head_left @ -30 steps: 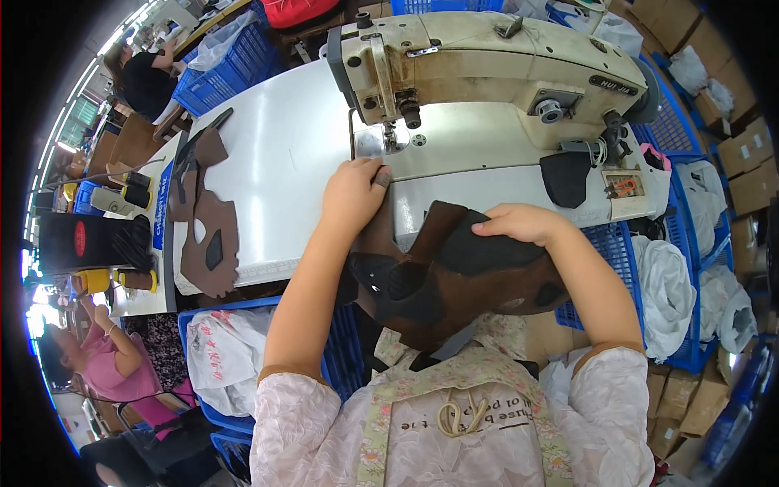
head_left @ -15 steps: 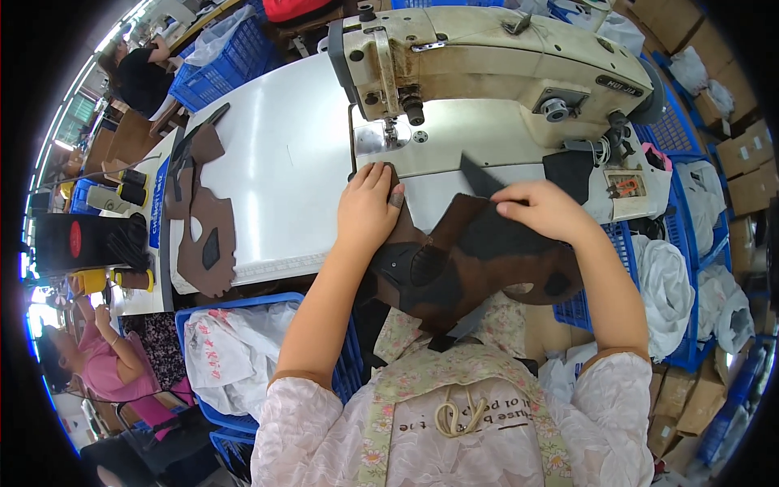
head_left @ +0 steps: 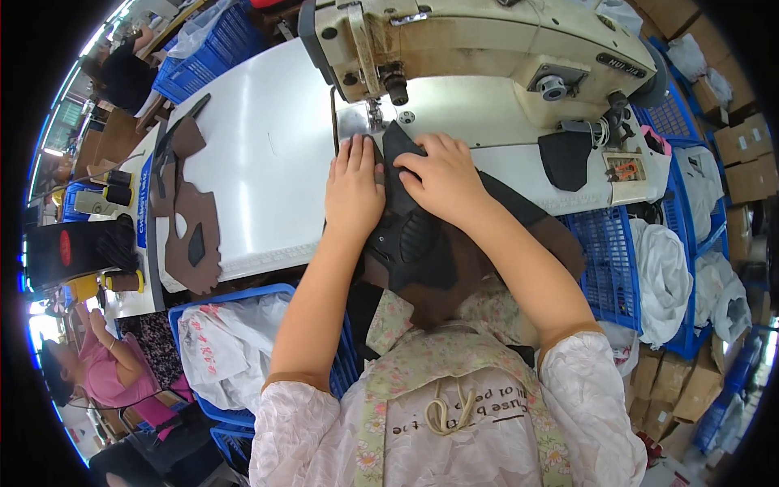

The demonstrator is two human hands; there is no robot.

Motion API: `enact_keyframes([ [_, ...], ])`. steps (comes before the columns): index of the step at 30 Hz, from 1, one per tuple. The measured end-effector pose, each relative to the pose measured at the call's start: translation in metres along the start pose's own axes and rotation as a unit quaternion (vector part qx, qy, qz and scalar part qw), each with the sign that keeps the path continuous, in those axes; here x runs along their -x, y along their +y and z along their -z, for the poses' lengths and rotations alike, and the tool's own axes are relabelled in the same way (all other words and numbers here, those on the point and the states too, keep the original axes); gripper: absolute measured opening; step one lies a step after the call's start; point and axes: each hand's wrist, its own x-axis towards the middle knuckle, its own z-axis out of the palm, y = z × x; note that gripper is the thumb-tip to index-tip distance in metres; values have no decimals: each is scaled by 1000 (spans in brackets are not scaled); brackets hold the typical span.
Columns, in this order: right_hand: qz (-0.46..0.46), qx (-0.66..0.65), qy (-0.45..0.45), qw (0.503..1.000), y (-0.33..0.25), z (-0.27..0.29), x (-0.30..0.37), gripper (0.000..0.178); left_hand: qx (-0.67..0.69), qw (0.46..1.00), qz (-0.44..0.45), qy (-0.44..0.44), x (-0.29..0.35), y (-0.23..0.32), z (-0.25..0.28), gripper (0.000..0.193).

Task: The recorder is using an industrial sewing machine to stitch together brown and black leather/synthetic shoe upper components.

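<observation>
My left hand (head_left: 355, 185) lies with its fingers stretched flat on the left edge of a brown and black leather piece (head_left: 418, 239), just in front of the sewing machine's needle area (head_left: 373, 118). Beside it my right hand (head_left: 445, 174) has curled fingers gripping a dark pointed flap (head_left: 396, 144), whose tip points at the presser foot. The leather hangs over the table's front edge onto my lap, and my right forearm hides part of it. Black patches and a ribbed oval show on its surface.
Brown cut pieces (head_left: 195, 235) lie on the table's left side. A black piece (head_left: 565, 158) rests right of the machine head (head_left: 487, 53). Blue crates (head_left: 602, 260) with white bags stand around the table. Thread cones (head_left: 118, 195) stand far left, and another person (head_left: 114, 353) sits there.
My right hand has moved left and forward, bringing the dark pointed flap next to my left hand near the needle. The view has shifted slightly.
</observation>
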Motion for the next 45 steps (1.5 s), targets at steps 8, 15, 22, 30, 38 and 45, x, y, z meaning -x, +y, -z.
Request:
enact_keyframes([
  [8,-13,113,-96,989,-20,4,17,41,47,993,-108,-22,-9,-18,15,45],
  [15,-25,83,-35,996,-12,-14,21,40,67,990,-118,-25,-11,-18,16,45],
  [22,-50,151,-41,986,-27,-20,10,39,48,992,-116,-12,-11,-15,11,45],
  [30,-58,76,9,995,-22,-28,23,39,41,993,-106,0,-11,-16,11,44],
  [38,-74,15,-3,997,-17,-27,23,39,41,994,-100,8,-8,-17,12,45],
  [45,-71,7,-13,997,-15,-25,22,39,38,995,-97,0,-9,-16,11,46],
])
